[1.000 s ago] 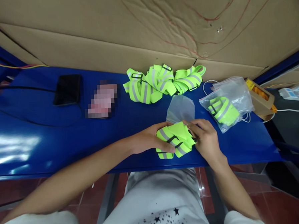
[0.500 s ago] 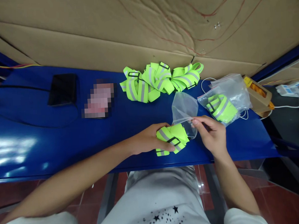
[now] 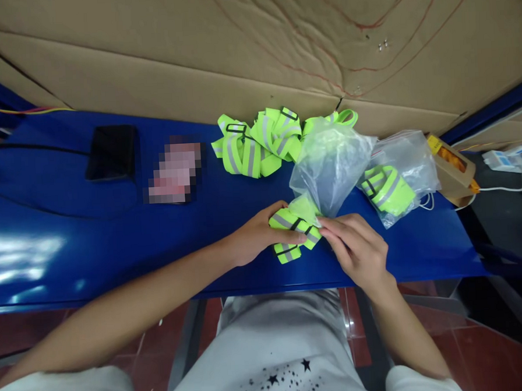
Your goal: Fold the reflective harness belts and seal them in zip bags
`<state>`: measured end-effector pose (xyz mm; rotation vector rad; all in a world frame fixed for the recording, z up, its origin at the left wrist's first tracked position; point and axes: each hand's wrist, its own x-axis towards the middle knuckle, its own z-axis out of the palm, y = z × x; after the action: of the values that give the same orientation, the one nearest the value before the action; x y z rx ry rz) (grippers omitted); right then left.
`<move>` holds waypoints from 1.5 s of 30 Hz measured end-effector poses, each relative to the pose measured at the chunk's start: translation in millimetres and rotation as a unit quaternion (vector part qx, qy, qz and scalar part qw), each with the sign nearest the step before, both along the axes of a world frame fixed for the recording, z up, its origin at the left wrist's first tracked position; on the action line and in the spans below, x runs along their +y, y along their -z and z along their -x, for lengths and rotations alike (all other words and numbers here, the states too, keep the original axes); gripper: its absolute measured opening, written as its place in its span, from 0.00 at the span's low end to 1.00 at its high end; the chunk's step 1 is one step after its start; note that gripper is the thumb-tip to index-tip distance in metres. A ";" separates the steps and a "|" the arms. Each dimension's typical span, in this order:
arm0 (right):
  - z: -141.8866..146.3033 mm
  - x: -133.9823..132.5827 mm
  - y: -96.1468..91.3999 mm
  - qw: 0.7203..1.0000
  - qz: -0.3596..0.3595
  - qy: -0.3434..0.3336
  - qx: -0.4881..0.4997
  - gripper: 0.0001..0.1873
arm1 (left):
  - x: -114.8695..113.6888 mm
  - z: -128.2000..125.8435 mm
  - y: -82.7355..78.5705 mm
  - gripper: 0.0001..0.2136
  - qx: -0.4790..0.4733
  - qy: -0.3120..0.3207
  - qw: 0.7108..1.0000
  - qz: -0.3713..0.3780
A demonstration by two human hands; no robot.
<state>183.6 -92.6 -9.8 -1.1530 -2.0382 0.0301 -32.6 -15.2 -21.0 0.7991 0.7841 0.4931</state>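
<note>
"What lines the back of the blue tabletop (image 3: 153,227)?"
"A brown cardboard panel (image 3: 149,58), with thin red wires (image 3: 368,26) strung across its upper right."
"And at left?"
"A flat black box (image 3: 111,152), a black cable (image 3: 35,146) at its side; to its right lies a pinkish rectangle (image 3: 174,172), blurred by pixelation."
"Far right?"
"A windowed cardboard carton (image 3: 450,180), orange showing inside, beside a white cable (image 3: 503,189). Below, red floor tiles (image 3: 483,353)."

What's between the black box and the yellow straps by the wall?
A flat thing, too blurred to name, lies between the black box and those straps in the head view.
</note>
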 end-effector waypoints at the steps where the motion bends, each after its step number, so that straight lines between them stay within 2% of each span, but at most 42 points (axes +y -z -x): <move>1: 2.1 0.1 0.6 1.000 -0.007 0.012 -0.012 0.26 | -0.1 -0.2 0.2 0.29 -0.015 -0.013 1.000 0.001; 4: 5.5 1.6 5.7 0.998 -0.028 0.046 -0.034 0.27 | -0.8 -1.0 0.8 0.28 -0.041 -0.044 0.998 -0.003; 9: 8.7 0.6 20.2 0.992 -0.045 0.099 -0.061 0.20 | -2.7 -4.0 4.0 0.28 -0.035 -0.081 0.996 -0.029; 13: 22.0 -4.1 28.4 0.996 -0.045 0.060 -0.057 0.22 | -3.9 -5.3 3.3 0.29 -0.014 -0.121 0.988 -0.093; 18: 37.8 -4.8 20.8 0.996 -0.066 0.065 -0.020 0.25 | -2.1 -3.9 5.4 0.28 0.023 -0.108 0.979 -0.173; 22: 43.0 -1.0 13.8 0.994 -0.051 0.084 -0.039 0.23 | -0.2 -0.1 12.7 0.28 0.080 -0.092 0.951 -0.283; 25: 47.9 2.9 14.3 0.994 -0.050 0.083 -0.058 0.20 | -0.2 2.2 14.7 0.31 0.150 -0.081 0.932 -0.321; 28: 52.3 6.5 13.8 0.991 -0.062 0.103 -0.054 0.18 | 2.4 2.7 13.5 0.30 0.109 -0.083 0.946 -0.294; 32: 49.8 6.8 11.2 0.995 -0.023 0.061 -0.072 0.22 | 13.7 4.2 9.0 0.32 -0.040 -0.128 0.984 -0.116; 34: 47.5 4.9 13.5 0.999 0.012 0.042 -0.022 0.24 | 17.8 4.5 5.3 0.31 -0.087 -0.123 0.988 -0.036; 37: 52.5 1.8 22.6 0.980 0.055 0.087 0.168 0.25 | 15.3 1.7 0.2 0.27 -0.138 -0.125 0.983 -0.004; 39: 62.9 0.6 29.0 0.952 0.105 0.087 0.273 0.28 | 8.6 -1.4 -0.1 0.30 -0.158 -0.128 0.979 -0.025; 42: 79.3 1.0 33.5 0.922 0.210 0.039 0.323 0.29 | -1.6 -3.4 7.3 0.37 -0.137 -0.123 0.980 -0.072; 45: 81.9 4.1 33.5 0.893 0.231 0.067 0.380 0.25 | -3.5 -0.6 18.9 0.43 -0.115 -0.096 0.981 -0.128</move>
<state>101.7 -88.5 -43.3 -1.2885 -1.2674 0.8103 -32.0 -18.7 -40.0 0.8885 0.5917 0.8558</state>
